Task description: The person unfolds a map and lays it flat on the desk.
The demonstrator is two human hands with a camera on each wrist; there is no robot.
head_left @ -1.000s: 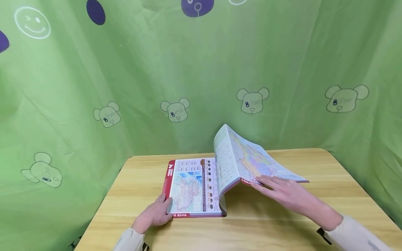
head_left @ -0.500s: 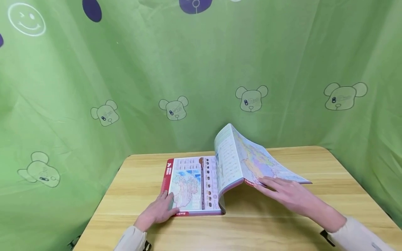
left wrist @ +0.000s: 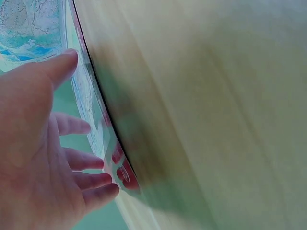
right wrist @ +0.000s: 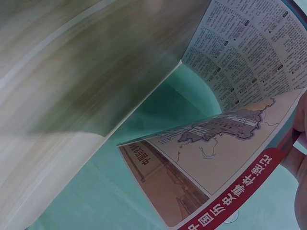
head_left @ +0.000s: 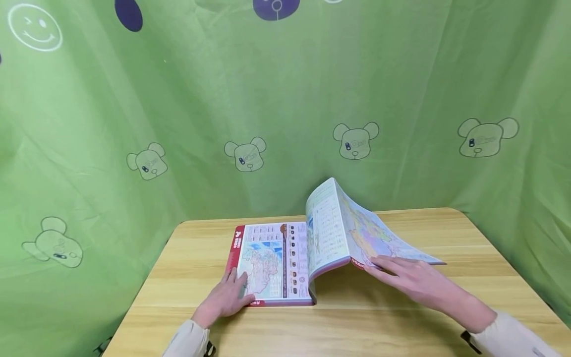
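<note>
An open map book with red margins lies on the table, its left part flat. My left hand rests on that part's near left corner, fingers relaxed and spread; the left wrist view shows the same hand with its thumb and fingers apart. The right part of the book arches up from the spine and slopes down to the right. My right hand holds its near red edge. In the right wrist view, that hand's fingers grip the edge, and a brown map page shows underneath.
The wooden table has rounded far corners. Directly behind it hangs a green curtain printed with bear faces, and the raised pages stand near it. More green fabric closes in at both sides.
My left hand has shifted from the book's left edge further onto its corner. The raised pages and my right hand have moved slightly to the right. The head view has tilted a little.
</note>
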